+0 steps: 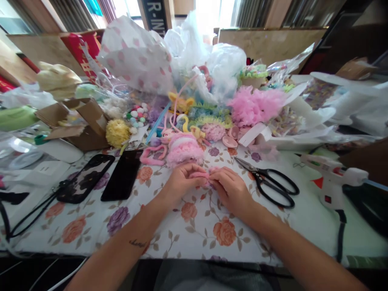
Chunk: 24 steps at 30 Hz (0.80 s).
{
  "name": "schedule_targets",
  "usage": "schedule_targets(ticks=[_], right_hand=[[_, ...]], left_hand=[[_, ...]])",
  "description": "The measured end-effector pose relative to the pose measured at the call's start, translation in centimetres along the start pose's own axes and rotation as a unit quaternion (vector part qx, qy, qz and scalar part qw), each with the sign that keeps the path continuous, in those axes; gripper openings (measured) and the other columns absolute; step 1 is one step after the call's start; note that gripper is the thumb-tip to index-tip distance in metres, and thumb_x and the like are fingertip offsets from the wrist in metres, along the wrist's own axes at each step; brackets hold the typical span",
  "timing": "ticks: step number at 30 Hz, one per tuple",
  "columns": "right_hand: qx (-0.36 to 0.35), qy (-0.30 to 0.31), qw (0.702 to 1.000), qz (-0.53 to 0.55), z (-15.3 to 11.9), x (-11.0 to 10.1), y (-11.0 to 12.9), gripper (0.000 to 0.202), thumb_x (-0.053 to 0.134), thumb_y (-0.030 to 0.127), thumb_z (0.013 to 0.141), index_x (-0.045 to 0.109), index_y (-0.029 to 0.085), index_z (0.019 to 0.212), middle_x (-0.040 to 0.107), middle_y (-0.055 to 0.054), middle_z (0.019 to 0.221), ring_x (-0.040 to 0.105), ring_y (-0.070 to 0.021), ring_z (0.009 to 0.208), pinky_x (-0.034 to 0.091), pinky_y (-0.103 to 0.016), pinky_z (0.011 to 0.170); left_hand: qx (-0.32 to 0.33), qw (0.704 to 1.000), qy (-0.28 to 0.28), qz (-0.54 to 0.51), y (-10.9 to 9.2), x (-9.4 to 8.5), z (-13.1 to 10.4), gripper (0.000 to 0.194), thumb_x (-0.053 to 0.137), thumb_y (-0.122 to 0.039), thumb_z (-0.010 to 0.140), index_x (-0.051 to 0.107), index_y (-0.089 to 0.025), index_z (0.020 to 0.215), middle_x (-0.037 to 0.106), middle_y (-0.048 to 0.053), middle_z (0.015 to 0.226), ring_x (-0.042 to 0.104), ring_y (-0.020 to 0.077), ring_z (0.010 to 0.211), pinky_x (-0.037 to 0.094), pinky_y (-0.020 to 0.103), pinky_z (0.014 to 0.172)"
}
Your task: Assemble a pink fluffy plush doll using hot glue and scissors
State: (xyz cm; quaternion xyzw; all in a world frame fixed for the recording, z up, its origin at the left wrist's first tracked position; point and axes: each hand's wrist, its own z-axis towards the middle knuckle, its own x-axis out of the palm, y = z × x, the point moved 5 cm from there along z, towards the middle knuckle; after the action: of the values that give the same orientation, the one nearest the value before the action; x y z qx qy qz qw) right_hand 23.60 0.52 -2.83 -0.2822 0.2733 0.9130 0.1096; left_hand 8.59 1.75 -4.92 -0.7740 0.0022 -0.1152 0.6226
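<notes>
Over the flowered tablecloth, my left hand is closed on a pink fuzzy pipe cleaner. My right hand pinches the same pink piece at its other side, fingertips close to those of the left. The fingers cover much of it, so its full shape is hidden. Just beyond my left hand sits a fluffy pink bundle with a white band. A bent pink fuzzy loop lies to its left. Black-handled scissors rest on the cloth to the right of my right hand.
A white glue gun stands at the right. Two phones, one dark and one flower-patterned, lie left. Behind are a cardboard box, a yellow pompom, pink fluff and plastic bags.
</notes>
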Motion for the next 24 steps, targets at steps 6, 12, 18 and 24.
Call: schedule_targets(ticks=[6, 12, 18, 24], right_hand=[[-0.004, 0.016, 1.0, 0.006, -0.4, 0.3, -0.3, 0.028, 0.044, 0.0, 0.086, 0.058, 0.018, 0.102, 0.067, -0.009, 0.087, 0.06, -0.0215, 0.082, 0.054, -0.038, 0.074], [0.058, -0.006, 0.997, 0.049, -0.1, 0.2, -0.4, 0.022, 0.047, 0.008, 0.089, 0.062, 0.022, 0.098, 0.068, -0.005, 0.082, 0.063, -0.0201, 0.076, 0.055, -0.039, 0.076], [0.264, 0.014, 0.946, 0.19, 0.5, 0.1, -2.0, 0.017, 0.066, 0.032, 0.084, 0.067, 0.02, 0.096, 0.072, -0.003, 0.082, 0.066, -0.0161, 0.068, 0.055, -0.026, 0.059], [0.344, -0.067, 0.908, 0.231, 0.1, -0.7, -4.1, 0.02, 0.067, 0.039, 0.083, 0.069, 0.019, 0.085, 0.068, -0.001, 0.067, 0.062, -0.0148, 0.058, 0.052, -0.028, 0.057]], left_hand=[[-0.04, 0.999, -0.021, 0.011, -0.4, 0.2, -0.1, 0.024, 0.084, -0.023, 0.059, 0.067, -0.015, 0.076, 0.065, -0.001, 0.069, 0.057, 0.0103, 0.06, 0.047, 0.022, 0.058], [-0.05, 0.998, -0.033, -0.004, -0.1, -0.1, -0.1, 0.028, 0.084, -0.023, 0.058, 0.067, -0.017, 0.08, 0.066, -0.001, 0.07, 0.058, 0.0112, 0.06, 0.046, 0.023, 0.058], [0.052, 0.99, -0.049, 0.123, -1.1, -0.5, -0.1, 0.034, 0.081, -0.028, 0.065, 0.067, -0.021, 0.095, 0.069, 0.003, 0.09, 0.063, 0.0173, 0.081, 0.049, 0.026, 0.071], [0.134, 0.982, -0.092, 0.095, -2.7, -1.6, -0.7, 0.035, 0.081, -0.032, 0.067, 0.068, -0.022, 0.098, 0.069, 0.003, 0.092, 0.064, 0.0174, 0.083, 0.051, 0.029, 0.074]])
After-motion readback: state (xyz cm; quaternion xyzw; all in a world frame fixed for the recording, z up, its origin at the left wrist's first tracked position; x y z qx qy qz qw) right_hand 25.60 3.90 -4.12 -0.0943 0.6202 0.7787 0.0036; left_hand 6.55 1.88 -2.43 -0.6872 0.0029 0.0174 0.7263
